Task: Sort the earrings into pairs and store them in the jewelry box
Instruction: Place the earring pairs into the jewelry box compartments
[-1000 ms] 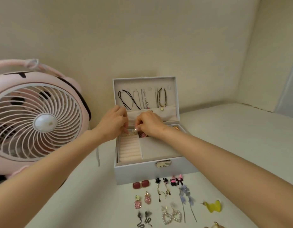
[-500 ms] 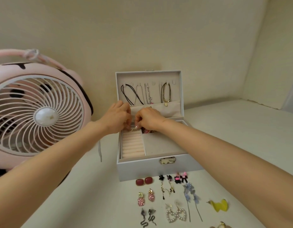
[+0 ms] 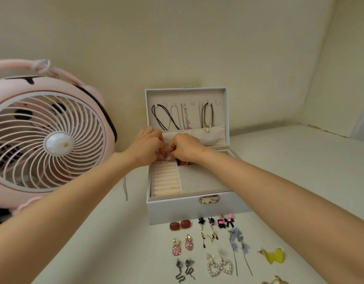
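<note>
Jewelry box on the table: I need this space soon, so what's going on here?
A person's left hand and right hand meet, both curled, over a small sparkly piece at the back of the open jewelry box; which one grips it is unclear. Sorted earring pairs lie on the table in front, not yet stored.
</note>
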A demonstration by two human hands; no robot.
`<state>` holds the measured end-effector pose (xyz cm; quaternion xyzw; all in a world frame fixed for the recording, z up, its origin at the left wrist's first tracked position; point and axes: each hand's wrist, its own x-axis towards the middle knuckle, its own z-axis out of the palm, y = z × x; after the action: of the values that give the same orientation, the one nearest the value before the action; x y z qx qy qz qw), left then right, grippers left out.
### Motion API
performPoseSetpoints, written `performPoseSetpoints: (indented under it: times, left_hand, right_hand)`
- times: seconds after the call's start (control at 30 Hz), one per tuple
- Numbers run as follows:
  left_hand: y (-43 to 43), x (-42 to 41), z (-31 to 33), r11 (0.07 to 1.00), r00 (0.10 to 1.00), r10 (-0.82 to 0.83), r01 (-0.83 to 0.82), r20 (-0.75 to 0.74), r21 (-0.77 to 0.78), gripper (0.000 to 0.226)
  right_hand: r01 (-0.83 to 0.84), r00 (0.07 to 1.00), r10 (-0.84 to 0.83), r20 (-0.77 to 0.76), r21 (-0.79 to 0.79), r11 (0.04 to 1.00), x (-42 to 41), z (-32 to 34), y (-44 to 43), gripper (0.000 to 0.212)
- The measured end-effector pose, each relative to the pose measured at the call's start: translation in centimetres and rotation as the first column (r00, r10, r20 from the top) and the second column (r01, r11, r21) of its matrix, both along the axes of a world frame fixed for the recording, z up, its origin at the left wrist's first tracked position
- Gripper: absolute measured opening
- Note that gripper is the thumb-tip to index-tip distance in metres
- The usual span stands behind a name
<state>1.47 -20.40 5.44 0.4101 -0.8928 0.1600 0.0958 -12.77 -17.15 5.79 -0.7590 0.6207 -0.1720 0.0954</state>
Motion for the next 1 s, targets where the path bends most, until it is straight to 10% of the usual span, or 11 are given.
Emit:
performPoseSetpoints:
  times: [1.0]
  left_hand:
    - [2.3, 0.5, -0.4, 0.966, 0.991, -0.117, 0.128, 0.058, -0.226, 0.022]
  right_hand:
    - [-0.023, 0.999, 0.018, -0.033, -0.164, 0.986, -0.3, -0.6, 1.4, 0.017]
